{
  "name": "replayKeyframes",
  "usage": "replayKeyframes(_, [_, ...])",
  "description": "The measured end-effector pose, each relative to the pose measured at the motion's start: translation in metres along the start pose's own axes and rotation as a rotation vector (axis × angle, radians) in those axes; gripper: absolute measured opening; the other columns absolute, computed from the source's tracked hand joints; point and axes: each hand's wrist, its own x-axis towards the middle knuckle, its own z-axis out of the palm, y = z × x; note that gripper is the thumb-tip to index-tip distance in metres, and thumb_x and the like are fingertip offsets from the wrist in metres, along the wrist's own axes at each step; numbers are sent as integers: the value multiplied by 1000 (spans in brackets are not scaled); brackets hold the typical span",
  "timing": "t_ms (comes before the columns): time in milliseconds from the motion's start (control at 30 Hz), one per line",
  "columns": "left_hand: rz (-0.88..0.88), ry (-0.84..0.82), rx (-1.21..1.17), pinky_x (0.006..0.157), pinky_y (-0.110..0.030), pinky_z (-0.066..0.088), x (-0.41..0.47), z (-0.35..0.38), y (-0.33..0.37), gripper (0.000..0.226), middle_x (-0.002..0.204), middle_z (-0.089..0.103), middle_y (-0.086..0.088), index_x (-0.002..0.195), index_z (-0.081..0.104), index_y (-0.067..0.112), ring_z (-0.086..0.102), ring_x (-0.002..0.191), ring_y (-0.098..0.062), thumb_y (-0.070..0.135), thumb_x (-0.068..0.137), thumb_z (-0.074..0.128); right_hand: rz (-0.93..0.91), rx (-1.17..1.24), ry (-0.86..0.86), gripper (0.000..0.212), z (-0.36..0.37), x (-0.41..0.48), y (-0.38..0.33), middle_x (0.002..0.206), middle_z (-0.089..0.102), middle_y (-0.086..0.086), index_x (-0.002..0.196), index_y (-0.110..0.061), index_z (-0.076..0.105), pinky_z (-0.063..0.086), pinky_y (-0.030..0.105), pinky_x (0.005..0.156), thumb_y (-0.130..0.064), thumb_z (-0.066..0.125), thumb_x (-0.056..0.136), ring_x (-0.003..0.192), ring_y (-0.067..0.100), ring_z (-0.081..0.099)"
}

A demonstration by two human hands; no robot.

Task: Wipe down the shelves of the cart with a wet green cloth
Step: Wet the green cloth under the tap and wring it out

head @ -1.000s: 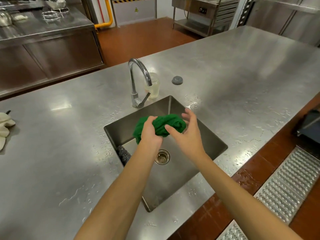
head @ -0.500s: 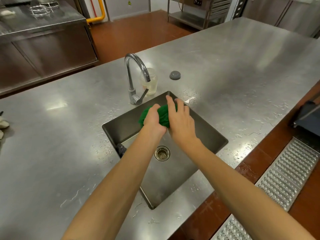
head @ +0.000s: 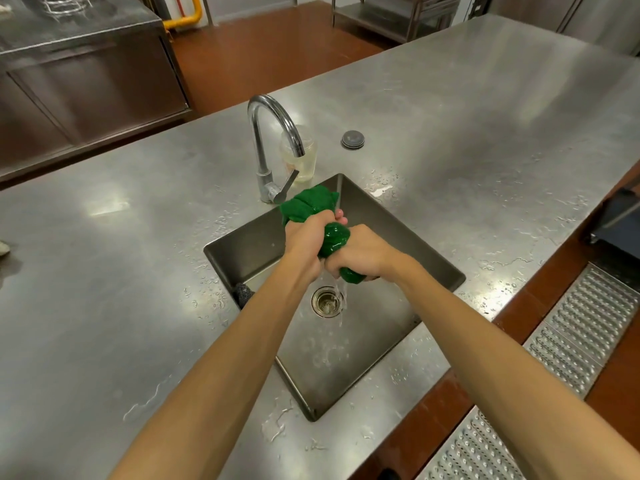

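Observation:
The wet green cloth (head: 308, 204) is bunched and twisted over the steel sink (head: 429, 244). My left hand (head: 304, 240) grips its far half and my right hand (head: 363, 252) grips the near half, both fists closed tight on it. Water runs from the cloth down toward the drain (head: 327, 299). The cart is not in view.
A curved tap (head: 266, 133) stands at the sink's far edge with a clear plastic cup (head: 304, 161) behind it. A grey sink plug (head: 352, 138) lies on the wet steel counter (head: 121, 289). A dark scourer (head: 244, 292) sits in the sink's left corner. Floor grating (head: 575, 337) runs at right.
Both hands have closed on the cloth and twisted it; it was loosely bunched between them before. Water now streams from it into the sink.

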Motion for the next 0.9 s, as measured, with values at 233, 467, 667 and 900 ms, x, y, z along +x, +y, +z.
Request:
replayKeyframes(233, [-91,18,-160,71,-34,57,-5,1,2,9,80,68,-12,83,65,2,65,70,-23,-5,78,67,-27,-94,93,36,0,1,13,83,65,-5,97,-15,59,52,27,54,-20,76,66,69,12,63])
replayKeyframes(467, [-293,109,-335,63,-39,57,-10,4,7,27,98,64,-15,109,60,6,66,79,-30,12,86,72,-371,-723,816,65,37,-26,26,143,48,14,135,-9,51,49,49,97,-16,81,78,129,35,43])
replayKeyframes(667, [-377,68,-383,80,-40,57,-21,13,3,13,103,66,-15,102,63,8,66,91,-30,16,95,55,-246,-769,783,81,51,-31,25,160,23,20,149,-7,35,44,53,102,-8,74,78,138,42,34])
replayKeyframes(900, [-264,208,-225,71,-36,56,-23,21,-4,13,96,65,-13,100,63,4,65,82,-28,8,89,57,-135,-896,661,50,14,-15,16,113,55,7,123,-14,46,39,33,56,-18,73,80,90,29,57])
